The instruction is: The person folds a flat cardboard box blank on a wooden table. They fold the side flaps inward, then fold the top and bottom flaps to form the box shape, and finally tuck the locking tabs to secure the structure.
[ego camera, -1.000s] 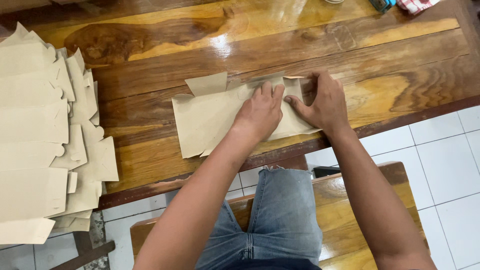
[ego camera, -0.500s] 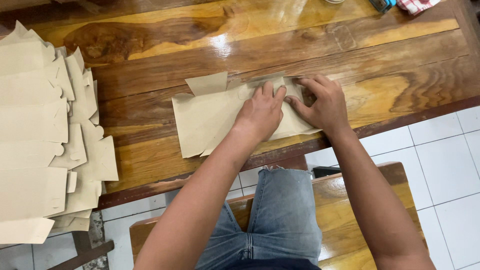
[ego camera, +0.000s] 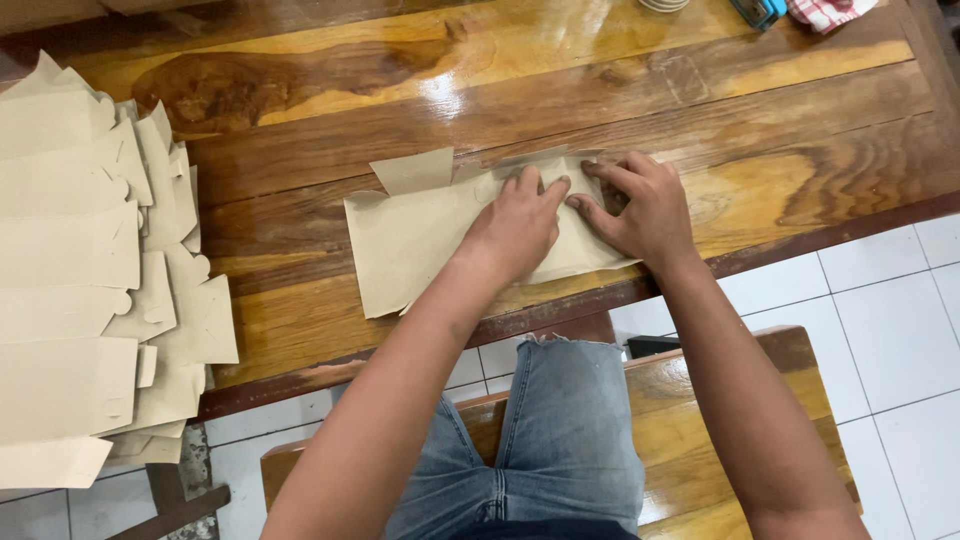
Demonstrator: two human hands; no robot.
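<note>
Centrally, both hands, left point(ego camera: 515, 228) and right point(ego camera: 645, 212), press flat (gripping nothing) on a brown paper cutout point(ego camera: 420, 245) on the desk point(ego camera: 800, 140).

Tan paper on glossy brown wood — white tile below.
The flat tan kraft-paper cutout point(ego camera: 420, 240) matches the stack of tan paper cutouts point(ego camera: 90, 280) at the left edge of the streaked golden-and-dark-brown wooden table point(ego camera: 800, 130); frayed blue denim shorts point(ego camera: 560, 440) — a red-and-white checked cloth point(ego camera: 828, 12) at the far right corner.
</note>
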